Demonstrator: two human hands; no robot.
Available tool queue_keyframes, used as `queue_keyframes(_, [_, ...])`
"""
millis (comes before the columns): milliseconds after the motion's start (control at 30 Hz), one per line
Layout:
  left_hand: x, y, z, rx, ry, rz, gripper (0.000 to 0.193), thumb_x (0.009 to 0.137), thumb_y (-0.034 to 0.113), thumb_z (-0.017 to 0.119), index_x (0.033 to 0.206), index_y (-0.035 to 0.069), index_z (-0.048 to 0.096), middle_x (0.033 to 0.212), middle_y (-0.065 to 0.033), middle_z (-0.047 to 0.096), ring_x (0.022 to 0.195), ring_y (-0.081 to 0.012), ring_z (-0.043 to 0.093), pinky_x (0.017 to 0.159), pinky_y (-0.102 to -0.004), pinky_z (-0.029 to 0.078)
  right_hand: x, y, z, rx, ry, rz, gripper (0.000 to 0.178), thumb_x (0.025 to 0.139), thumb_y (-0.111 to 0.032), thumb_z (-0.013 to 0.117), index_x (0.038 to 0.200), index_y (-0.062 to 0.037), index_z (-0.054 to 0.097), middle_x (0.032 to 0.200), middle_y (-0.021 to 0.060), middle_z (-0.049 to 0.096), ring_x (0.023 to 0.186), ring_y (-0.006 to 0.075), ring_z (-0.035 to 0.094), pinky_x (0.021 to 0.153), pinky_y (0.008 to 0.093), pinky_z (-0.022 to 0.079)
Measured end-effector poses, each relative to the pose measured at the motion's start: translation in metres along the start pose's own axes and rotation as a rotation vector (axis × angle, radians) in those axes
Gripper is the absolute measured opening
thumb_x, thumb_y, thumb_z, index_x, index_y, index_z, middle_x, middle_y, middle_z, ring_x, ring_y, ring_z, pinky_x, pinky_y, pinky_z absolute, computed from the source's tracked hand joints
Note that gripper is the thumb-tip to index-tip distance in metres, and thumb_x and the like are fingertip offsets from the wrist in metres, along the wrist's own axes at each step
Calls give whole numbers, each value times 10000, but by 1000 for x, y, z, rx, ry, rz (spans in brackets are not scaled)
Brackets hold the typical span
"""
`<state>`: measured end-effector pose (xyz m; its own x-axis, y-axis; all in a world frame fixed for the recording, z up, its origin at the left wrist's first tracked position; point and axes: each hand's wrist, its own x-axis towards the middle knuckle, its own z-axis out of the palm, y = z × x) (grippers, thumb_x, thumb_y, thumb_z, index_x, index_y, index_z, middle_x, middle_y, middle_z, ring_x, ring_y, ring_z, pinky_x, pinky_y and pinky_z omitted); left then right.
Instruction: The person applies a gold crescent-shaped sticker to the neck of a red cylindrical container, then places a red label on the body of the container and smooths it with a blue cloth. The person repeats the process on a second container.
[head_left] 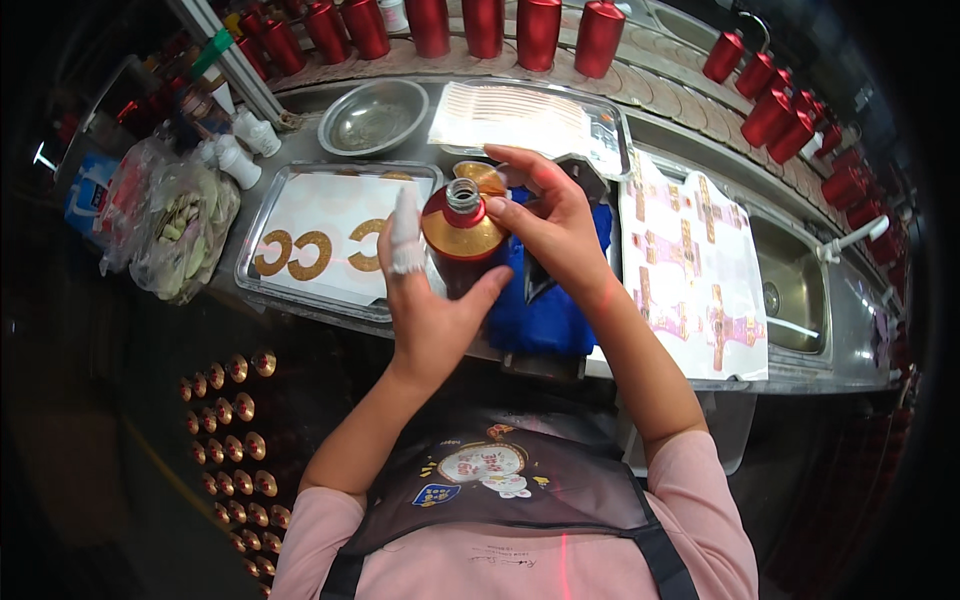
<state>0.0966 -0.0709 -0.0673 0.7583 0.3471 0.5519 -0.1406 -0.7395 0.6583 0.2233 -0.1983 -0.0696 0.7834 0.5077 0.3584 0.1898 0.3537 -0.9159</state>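
Observation:
A red bottle (468,243) with a gold shoulder and an uncapped glass neck stands upright before me. My left hand (428,318) curves around its near left side, thumb toward the front; a white covering wraps one finger. Behind the neck, a curved gold decal (480,178) sits at the fingertips of my right hand (548,218), whose thumb rests by the bottle's shoulder. Left of the bottle, a metal tray (262,283) holds a white sheet with gold C-shaped decals (310,255). Blue cloth (545,315) lies under and beside the bottle.
A round metal bowl (374,118) and a tray with a striped sheet (520,115) stand behind. Printed decal sheets (690,270) lie right, beside a sink (785,280). Red bottles (538,35) line the far conveyor. Plastic bags (180,225) sit left; gold-topped bottles (240,407) stand below.

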Motion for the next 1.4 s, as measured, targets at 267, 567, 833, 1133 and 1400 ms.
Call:
queue_keyframes(267, [56, -25, -13, -620, -566, -300, 962, 642, 110, 943, 1454, 43, 430, 1374, -125, 540, 1286, -248, 557, 1090, -368, 457, -3, -2, -8, 117, 15, -26, 543, 875, -20, 719, 1404, -27, 596, 1294, 54, 638, 1086, 78, 611, 811, 220, 546])
queue_keyframes(567, [45, -19, -18, -521, -505, -180, 952, 650, 99, 935, 1467, 65, 448, 1423, -98, 525, 1322, -215, 529, 1125, -352, 421, -16, -3, -1, 178, 41, 0, 582, 898, -40, 776, 1437, -31, 555, 1261, 70, 669, 1100, 103, 650, 899, 245, 566])
queue_keyframes(833, [44, -22, -31, -527, -612, -204, 974, 644, 85, 936, 1480, 59, 438, 1411, -95, 547, 1312, -210, 536, 1129, -354, 413, -18, -8, 2, 219, 68, 53, 584, 862, -29, 782, 1416, -41, 597, 1209, 27, 641, 991, 34, 583, 726, 172, 488])
queue_keyframes(1133, [54, -30, -34, -838, -722, -227, 929, 686, 141, 929, 1482, 31, 463, 1485, -122, 536, 1390, -232, 497, 1163, -381, 390, -24, -12, 4, 247, 105, 87, 568, 867, 63, 702, 1415, -31, 587, 1182, 45, 642, 927, 34, 618, 760, 171, 517])
queue_keyframes(1400, [44, -26, -30, -887, -566, -430, 678, 877, 313, 748, 1445, 26, 514, 1417, -129, 589, 1307, -232, 568, 1131, -384, 422, -43, -23, 15, -320, 176, 2, 555, 858, -121, 787, 1384, -69, 617, 1159, 44, 648, 932, 82, 543, 740, 217, 471])
